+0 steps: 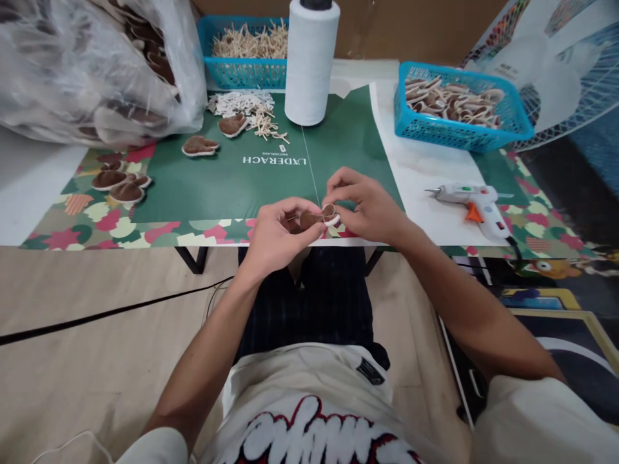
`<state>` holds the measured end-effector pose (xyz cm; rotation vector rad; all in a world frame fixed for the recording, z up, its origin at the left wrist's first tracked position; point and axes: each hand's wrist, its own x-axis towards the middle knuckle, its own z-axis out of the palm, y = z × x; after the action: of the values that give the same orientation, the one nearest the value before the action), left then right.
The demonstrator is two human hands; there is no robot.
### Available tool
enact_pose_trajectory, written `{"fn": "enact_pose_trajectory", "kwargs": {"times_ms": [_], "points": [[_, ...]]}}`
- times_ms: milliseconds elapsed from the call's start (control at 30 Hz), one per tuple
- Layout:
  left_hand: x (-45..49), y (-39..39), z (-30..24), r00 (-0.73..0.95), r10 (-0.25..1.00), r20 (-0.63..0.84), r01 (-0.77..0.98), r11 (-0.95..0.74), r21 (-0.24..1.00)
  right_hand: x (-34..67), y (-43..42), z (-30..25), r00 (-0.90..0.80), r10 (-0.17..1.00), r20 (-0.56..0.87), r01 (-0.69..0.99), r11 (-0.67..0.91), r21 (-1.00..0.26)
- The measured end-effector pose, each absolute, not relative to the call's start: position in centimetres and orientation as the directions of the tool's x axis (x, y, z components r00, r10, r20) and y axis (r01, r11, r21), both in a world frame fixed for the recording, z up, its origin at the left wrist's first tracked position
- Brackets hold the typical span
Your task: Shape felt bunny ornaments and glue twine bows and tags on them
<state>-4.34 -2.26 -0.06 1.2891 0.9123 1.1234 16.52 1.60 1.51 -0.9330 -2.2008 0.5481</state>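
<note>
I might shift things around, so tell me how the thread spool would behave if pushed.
The thread spool stands upright, taller than wide, so it may tip. With its rounded side, it would probably roll once down.

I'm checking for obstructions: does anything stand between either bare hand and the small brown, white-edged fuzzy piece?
Nothing visible does. The bare left hand holds the brown fuzzy piece, and the bare right hand is at its right end. The thin white thread reaching them seems to block neither.
</note>
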Motion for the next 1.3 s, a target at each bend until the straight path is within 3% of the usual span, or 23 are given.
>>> {"fn": "enact_pose_trajectory", "kwargs": {"times_ms": [200,267,400,533,767,900,1200,1300], "points": [[-3.6,-2.3,-0.4,0.132,0.986,0.099,-0.036,-0.095,0.995,15.9,-1.9,-0.4,-0.426,0.818,0.386,0.480,0.566,-0.671],[-3.3,-2.4,-0.5,0.138,0.986,0.097,-0.024,-0.094,0.995,15.5,-3.5,-0.7,-0.382,0.814,0.438,0.570,0.581,-0.581],[-2.7,-2.5,-0.4,0.142,0.986,0.084,-0.010,-0.083,0.996,14.7,-5.9,-0.1,-0.360,0.740,0.568,0.768,0.581,-0.270],[-2.7,-2.4,-0.2,0.151,0.985,0.081,0.028,-0.086,0.996,14.5,-6.1,1.2,-0.407,0.691,0.597,0.841,0.539,-0.051],[-3.6,-1.8,0.2,0.248,0.969,0.010,0.030,-0.018,0.999,15.1,-3.8,3.5,-0.531,0.710,0.462,0.824,0.559,0.087],[-3.6,-1.6,0.2,0.268,0.963,0.026,0.044,-0.039,0.998,15.0,-2.7,3.9,-0.548,0.729,0.410,0.801,0.599,0.006],[-3.4,-2.1,0.0,0.258,0.965,-0.039,0.007,0.038,0.999,16.6,0.9,4.1,-0.275,0.806,0.523,0.706,0.539,-0.459],[-3.3,-2.2,0.1,0.257,0.966,-0.035,0.025,0.029,0.999,16.8,2.2,4.0,-0.183,0.904,0.387,0.616,0.412,-0.671]]}}
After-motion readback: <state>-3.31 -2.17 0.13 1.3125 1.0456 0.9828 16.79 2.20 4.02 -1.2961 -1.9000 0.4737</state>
